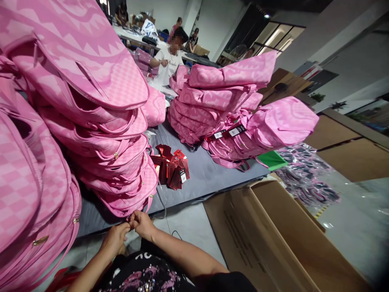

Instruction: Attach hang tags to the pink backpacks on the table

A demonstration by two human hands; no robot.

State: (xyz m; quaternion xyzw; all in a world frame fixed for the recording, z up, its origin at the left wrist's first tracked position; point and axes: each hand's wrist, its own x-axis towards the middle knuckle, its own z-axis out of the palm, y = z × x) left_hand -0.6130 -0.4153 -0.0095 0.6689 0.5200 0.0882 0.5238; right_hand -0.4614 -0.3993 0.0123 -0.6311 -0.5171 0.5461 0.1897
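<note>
My left hand (116, 237) and my right hand (142, 225) meet at the table's near edge, fingers pinched close together. Between the fingertips is something small at the bottom of a stack of pink backpacks (130, 178); its kind is hidden. The lowest backpack (127, 205) lies just beyond my fingers, its rounded, checkered end toward me. A pile of red and black hang tags (173, 168) lies on the grey table (206, 170), right of this stack.
More pink backpacks (27, 170) are stacked at left, others (209, 101) farther back. An open cardboard box (243, 231) stands at right, before plastic-wrapped goods (306, 174) and a green bin (273, 160). Across the table is a co-worker in a white shirt (170, 61).
</note>
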